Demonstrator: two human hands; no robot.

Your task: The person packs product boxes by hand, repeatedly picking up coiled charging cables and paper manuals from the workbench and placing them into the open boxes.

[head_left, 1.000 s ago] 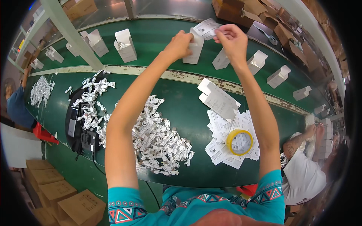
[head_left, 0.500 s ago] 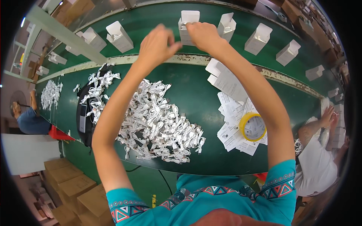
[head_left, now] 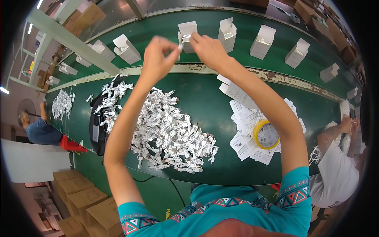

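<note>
Beyond the near table, an open white box [head_left: 187,29] stands upright with its lid flap raised at the back and something white inside. My right hand [head_left: 209,49] bends its fingers over the right side of that box's opening, gripping it. Just left of the box, my left hand [head_left: 158,59] is slightly smeared by motion. Its thumb and fingers pinch a small white piece, apparently a bundled cable [head_left: 180,49]. A large pile of bundled white USB cables [head_left: 169,134] covers the table below my left forearm.
More open white boxes [head_left: 262,41] stand along the green far strip, behind a worn ledge [head_left: 276,76]. Printed leaflets [head_left: 246,144] lie under a yellow tape roll [head_left: 258,136]. A black bag [head_left: 96,130] bears more cables. People sit at left [head_left: 41,132] and right [head_left: 335,173].
The boxes have shifted a little left relative to my hands. A white piece now shows in my left fingers, which have moved slightly down. My right hand has stayed at the box.
</note>
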